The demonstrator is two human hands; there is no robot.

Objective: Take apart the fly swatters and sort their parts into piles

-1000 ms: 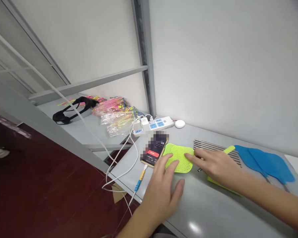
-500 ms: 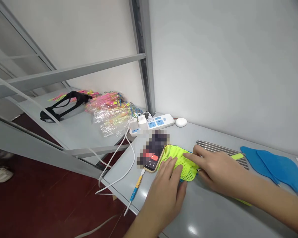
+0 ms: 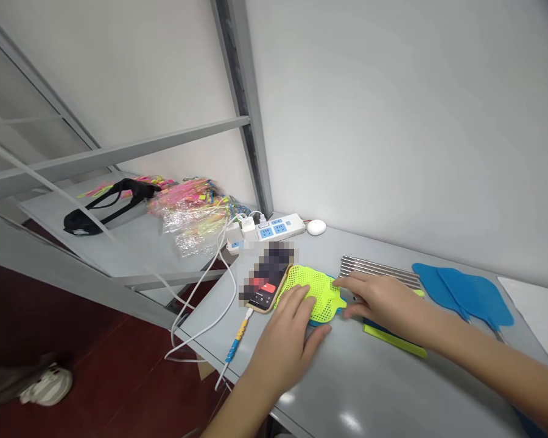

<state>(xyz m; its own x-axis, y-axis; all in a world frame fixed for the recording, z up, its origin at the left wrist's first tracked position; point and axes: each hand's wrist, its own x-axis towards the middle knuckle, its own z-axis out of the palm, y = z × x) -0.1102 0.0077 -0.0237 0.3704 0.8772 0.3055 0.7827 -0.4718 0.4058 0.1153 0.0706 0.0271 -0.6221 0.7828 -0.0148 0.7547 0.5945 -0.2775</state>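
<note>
My left hand (image 3: 287, 334) rests with its fingers stretched over a yellow-green fly swatter head (image 3: 315, 292), holding it against the table. Blue plastic shows under the edge of this perforated head. At the head's narrow neck, my right hand (image 3: 379, 304) has its thumb and forefinger bent on either side. A small metal rod end shows between those fingers; the palm hides the remainder. Yellow-green handle strips (image 3: 395, 340) lie beneath and beside the right hand. Several metal rods (image 3: 379, 269) lie in a row behind it.
Left of the swatter head lies a phone (image 3: 267, 292) on a charging cable (image 3: 236, 342). A power strip (image 3: 281, 227) and a white rounded case (image 3: 316, 227) stand near the wall. Blue swatter heads (image 3: 475, 295) lie right. Bagged colourful items (image 3: 196, 213) and a black strap (image 3: 112, 204) occupy the left shelf.
The view has shifted slightly to the right. My right hand's thumb and forefinger have come off the head's surface to its neck. The left hand still presses on the head.
</note>
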